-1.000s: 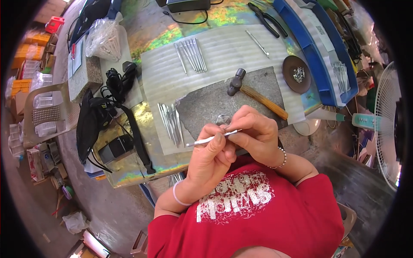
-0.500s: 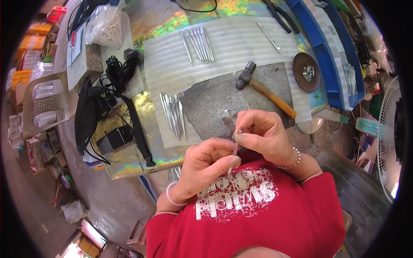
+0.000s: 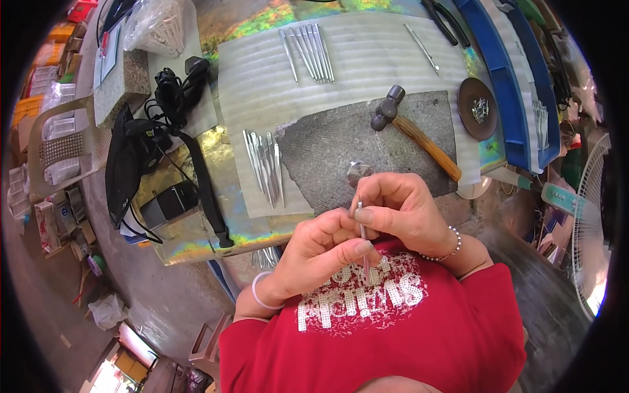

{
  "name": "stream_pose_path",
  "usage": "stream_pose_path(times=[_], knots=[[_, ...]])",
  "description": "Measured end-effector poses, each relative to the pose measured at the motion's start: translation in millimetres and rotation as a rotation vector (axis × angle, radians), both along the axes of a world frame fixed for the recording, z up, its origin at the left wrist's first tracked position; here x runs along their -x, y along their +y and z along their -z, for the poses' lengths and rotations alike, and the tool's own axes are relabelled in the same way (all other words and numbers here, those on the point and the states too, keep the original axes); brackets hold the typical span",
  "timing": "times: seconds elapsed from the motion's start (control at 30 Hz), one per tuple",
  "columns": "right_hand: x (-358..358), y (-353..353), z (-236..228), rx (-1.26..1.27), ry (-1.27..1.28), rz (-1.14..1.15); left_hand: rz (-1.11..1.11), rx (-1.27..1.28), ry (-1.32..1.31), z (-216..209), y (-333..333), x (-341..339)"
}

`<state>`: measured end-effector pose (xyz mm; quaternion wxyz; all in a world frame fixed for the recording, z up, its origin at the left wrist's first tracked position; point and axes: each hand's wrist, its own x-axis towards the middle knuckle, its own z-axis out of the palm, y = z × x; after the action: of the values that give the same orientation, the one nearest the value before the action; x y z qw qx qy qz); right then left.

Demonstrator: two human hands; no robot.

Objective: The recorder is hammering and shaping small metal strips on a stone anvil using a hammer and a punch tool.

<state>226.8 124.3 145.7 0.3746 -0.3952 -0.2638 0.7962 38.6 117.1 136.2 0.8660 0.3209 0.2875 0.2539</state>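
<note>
Close to my chest, my left hand (image 3: 324,254) pinches a slender silvery metal rod (image 3: 364,247) between thumb and fingers. The fingers of my right hand (image 3: 398,211) close on the rod's upper end, and whatever small part sits there is hidden. Just beyond my hands, a round shiny metal piece (image 3: 358,172) rests on a rough grey stone slab (image 3: 327,147). A ball-peen hammer (image 3: 426,145) with a wooden handle lies across the slab's right part. Left of the slab is a group of thin pointed metal tools (image 3: 265,167).
Several slim metal rods (image 3: 311,52) lie on white foam sheeting (image 3: 255,72), with a single one (image 3: 422,49) farther right. A brown dish (image 3: 468,114) holds small metal pins. Nearby are black-handled pliers (image 3: 445,23), a blue tray (image 3: 501,85), black straps and cables (image 3: 173,105), and a fan (image 3: 593,223).
The rod stands more upright, and my right fingers have shifted slightly around its upper end. The whole table view has slid a little as my head moved.
</note>
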Motion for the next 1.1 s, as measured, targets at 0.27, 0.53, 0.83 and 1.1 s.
stream_pose_path(times=[0.27,0.53,0.83,1.1], knots=[[-1,1,-3,-0.005,0.037,-0.018,0.018,-0.058,0.011,-2,1,0],[-6,4,-5,-0.072,0.041,-0.057,0.051,-0.052,0.039,-9,5,-1],[-11,9,-6,-0.063,0.058,-0.055,0.095,0.061,-0.062,-13,16,-6],[-12,12,3,-0.159,0.015,-0.029,0.1,0.085,-0.09,-12,23,-12]])
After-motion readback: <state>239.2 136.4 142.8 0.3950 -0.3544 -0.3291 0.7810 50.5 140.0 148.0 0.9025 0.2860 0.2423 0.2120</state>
